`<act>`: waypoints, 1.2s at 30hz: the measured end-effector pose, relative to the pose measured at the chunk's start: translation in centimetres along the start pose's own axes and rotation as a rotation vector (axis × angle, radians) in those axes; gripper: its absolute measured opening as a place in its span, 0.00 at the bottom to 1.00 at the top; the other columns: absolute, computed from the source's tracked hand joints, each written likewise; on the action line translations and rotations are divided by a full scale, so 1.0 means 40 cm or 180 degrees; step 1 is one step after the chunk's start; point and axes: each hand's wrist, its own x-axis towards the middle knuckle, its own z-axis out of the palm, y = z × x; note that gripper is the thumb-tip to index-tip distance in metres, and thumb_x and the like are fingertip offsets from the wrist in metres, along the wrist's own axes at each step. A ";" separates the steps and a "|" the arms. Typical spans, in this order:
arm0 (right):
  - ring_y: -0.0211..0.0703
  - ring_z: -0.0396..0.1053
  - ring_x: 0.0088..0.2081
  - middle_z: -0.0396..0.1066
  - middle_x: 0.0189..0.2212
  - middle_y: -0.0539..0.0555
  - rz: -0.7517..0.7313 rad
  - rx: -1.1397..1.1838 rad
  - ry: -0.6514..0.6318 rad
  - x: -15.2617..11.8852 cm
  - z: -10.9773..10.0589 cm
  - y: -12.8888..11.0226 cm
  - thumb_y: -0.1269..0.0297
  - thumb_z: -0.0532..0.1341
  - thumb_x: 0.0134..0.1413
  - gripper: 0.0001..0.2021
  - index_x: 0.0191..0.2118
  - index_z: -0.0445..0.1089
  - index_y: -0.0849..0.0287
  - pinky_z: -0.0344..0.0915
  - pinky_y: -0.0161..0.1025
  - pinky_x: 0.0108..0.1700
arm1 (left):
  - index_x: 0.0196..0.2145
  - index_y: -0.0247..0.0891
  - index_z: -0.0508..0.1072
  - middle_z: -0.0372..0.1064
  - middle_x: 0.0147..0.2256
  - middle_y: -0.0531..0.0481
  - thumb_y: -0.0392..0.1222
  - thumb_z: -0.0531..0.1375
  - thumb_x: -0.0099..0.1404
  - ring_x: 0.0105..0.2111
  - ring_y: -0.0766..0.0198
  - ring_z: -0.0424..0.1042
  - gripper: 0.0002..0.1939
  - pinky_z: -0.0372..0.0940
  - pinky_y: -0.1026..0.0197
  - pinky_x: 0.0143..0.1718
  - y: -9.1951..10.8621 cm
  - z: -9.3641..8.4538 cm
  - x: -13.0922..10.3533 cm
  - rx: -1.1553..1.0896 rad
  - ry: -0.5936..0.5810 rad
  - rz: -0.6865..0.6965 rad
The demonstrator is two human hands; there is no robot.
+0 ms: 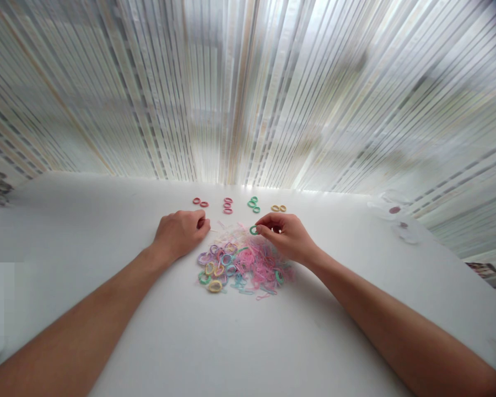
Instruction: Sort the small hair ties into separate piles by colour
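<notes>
The right hand (287,234) pinches a small green band (253,230) between thumb and forefinger, holding it just clear of the table (107,231), at its fingertips and over the far edge of the heap of mixed bands (242,262). The pinch suits so small and thin a ring, which a fuller grip would bury.

The left hand (181,231) rests on the table as a loose fist, knuckles up, beside the heap. Whether it holds anything inside cannot be told, since the curled fingers hide the palm.

Beyond both hands, four small groups lie in a row, apart from each other: red bands (200,202) past the left hand, then pink bands (227,205), green bands (253,204) just past the held one, and yellow bands (279,208) past the right hand. Each group is a single colour, so they look sorted out of the heap, which lies between the hands and nearer the body.

Far to the right of the right hand sit clear plastic pieces (397,218), too faint to make out. Things at the left edge are cut off and blurred.
</notes>
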 end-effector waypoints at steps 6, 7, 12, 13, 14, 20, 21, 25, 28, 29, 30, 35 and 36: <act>0.38 0.68 0.28 0.77 0.28 0.54 0.0487 0.0987 -0.0327 0.006 -0.005 0.004 0.59 0.66 0.51 0.10 0.33 0.77 0.61 0.61 0.36 0.31 | 0.29 0.43 0.71 0.76 0.30 0.47 0.54 0.48 0.68 0.32 0.51 0.74 0.19 0.55 0.56 0.30 -0.002 0.003 0.001 0.0009 -0.0001 0.0000; 0.38 0.67 0.28 0.76 0.27 0.53 0.0504 0.0932 -0.0292 0.006 -0.007 0.004 0.59 0.66 0.51 0.10 0.33 0.77 0.61 0.60 0.36 0.31 | 0.30 0.43 0.72 0.76 0.30 0.47 0.54 0.48 0.68 0.32 0.51 0.74 0.19 0.55 0.56 0.30 -0.002 0.004 0.002 0.0005 0.0000 -0.0003; 0.37 0.64 0.28 0.73 0.26 0.52 0.0459 0.0790 -0.0128 0.006 -0.014 -0.004 0.58 0.67 0.50 0.11 0.32 0.78 0.62 0.58 0.37 0.31 | 0.30 0.43 0.72 0.76 0.30 0.46 0.54 0.48 0.67 0.32 0.52 0.74 0.19 0.55 0.56 0.30 -0.003 0.003 0.002 0.0008 -0.0003 -0.0002; 0.37 0.64 0.27 0.73 0.26 0.52 0.0465 0.0836 -0.0120 0.006 -0.015 -0.006 0.57 0.68 0.49 0.11 0.32 0.78 0.62 0.58 0.36 0.30 | 0.30 0.43 0.72 0.76 0.30 0.46 0.54 0.48 0.67 0.32 0.52 0.74 0.19 0.54 0.56 0.30 -0.003 0.002 0.002 0.0004 -0.0006 0.0001; 0.36 0.64 0.27 0.73 0.26 0.52 0.0475 0.0890 -0.0107 0.006 -0.016 -0.009 0.57 0.68 0.49 0.12 0.32 0.78 0.62 0.57 0.36 0.30 | 0.30 0.42 0.72 0.76 0.30 0.46 0.54 0.48 0.67 0.32 0.52 0.74 0.19 0.54 0.56 0.30 -0.003 0.002 0.002 -0.0002 -0.0006 0.0007; 0.33 0.62 0.20 0.73 0.22 0.52 0.0847 0.1401 -0.0172 0.007 -0.026 -0.019 0.52 0.69 0.49 0.16 0.33 0.74 0.62 0.53 0.33 0.21 | 0.28 0.42 0.70 0.76 0.29 0.47 0.53 0.48 0.68 0.31 0.53 0.73 0.18 0.51 0.57 0.28 -0.003 0.002 0.000 -0.0003 0.0019 0.0045; 0.34 0.64 0.19 0.74 0.23 0.53 0.0928 0.1463 -0.0189 0.007 -0.028 -0.019 0.51 0.70 0.49 0.17 0.34 0.73 0.61 0.53 0.33 0.20 | 0.28 0.42 0.70 0.76 0.29 0.47 0.53 0.48 0.68 0.31 0.53 0.73 0.18 0.51 0.57 0.28 -0.003 0.002 0.000 0.0003 0.0024 0.0047; 0.41 0.73 0.22 0.78 0.29 0.57 0.1037 0.1544 -0.0206 0.009 -0.035 -0.019 0.50 0.71 0.46 0.20 0.35 0.69 0.60 0.59 0.33 0.19 | 0.28 0.42 0.70 0.76 0.29 0.47 0.54 0.48 0.68 0.30 0.53 0.73 0.19 0.51 0.57 0.28 -0.003 0.001 0.001 0.0020 0.0014 0.0037; 0.40 0.72 0.22 0.77 0.29 0.56 0.0956 0.1494 -0.0184 0.011 -0.039 -0.015 0.50 0.71 0.47 0.19 0.35 0.69 0.60 0.61 0.33 0.20 | 0.29 0.42 0.71 0.76 0.29 0.47 0.54 0.48 0.68 0.31 0.53 0.74 0.19 0.53 0.57 0.28 -0.003 -0.001 0.001 0.0012 -0.0012 0.0025; 0.38 0.70 0.21 0.75 0.27 0.54 0.0895 0.1443 -0.0139 0.012 -0.040 -0.013 0.50 0.70 0.47 0.19 0.34 0.70 0.60 0.60 0.34 0.20 | 0.29 0.42 0.71 0.76 0.29 0.46 0.54 0.48 0.68 0.31 0.53 0.74 0.19 0.54 0.57 0.29 -0.003 -0.002 0.001 0.0008 -0.0019 0.0024; 0.36 0.66 0.21 0.73 0.24 0.52 0.0821 0.1366 -0.0068 0.012 -0.041 -0.011 0.50 0.70 0.48 0.18 0.34 0.71 0.61 0.59 0.34 0.21 | 0.29 0.42 0.72 0.76 0.29 0.46 0.54 0.48 0.68 0.31 0.53 0.74 0.20 0.55 0.57 0.29 -0.002 -0.003 0.000 0.0007 -0.0027 0.0025; 0.34 0.60 0.23 0.71 0.25 0.51 0.0668 0.0945 0.0252 0.020 -0.048 0.001 0.52 0.69 0.47 0.16 0.32 0.76 0.62 0.59 0.35 0.25 | 0.31 0.43 0.73 0.77 0.31 0.45 0.54 0.47 0.69 0.33 0.52 0.75 0.20 0.58 0.57 0.31 0.000 -0.007 -0.001 0.0009 -0.0072 0.0010; 0.34 0.60 0.24 0.71 0.25 0.52 0.0690 0.0926 0.0242 0.022 -0.049 0.003 0.52 0.69 0.46 0.16 0.32 0.76 0.62 0.59 0.36 0.26 | 0.31 0.43 0.73 0.78 0.32 0.45 0.54 0.47 0.69 0.34 0.52 0.75 0.20 0.59 0.57 0.32 0.001 -0.008 -0.001 0.0003 -0.0085 -0.0001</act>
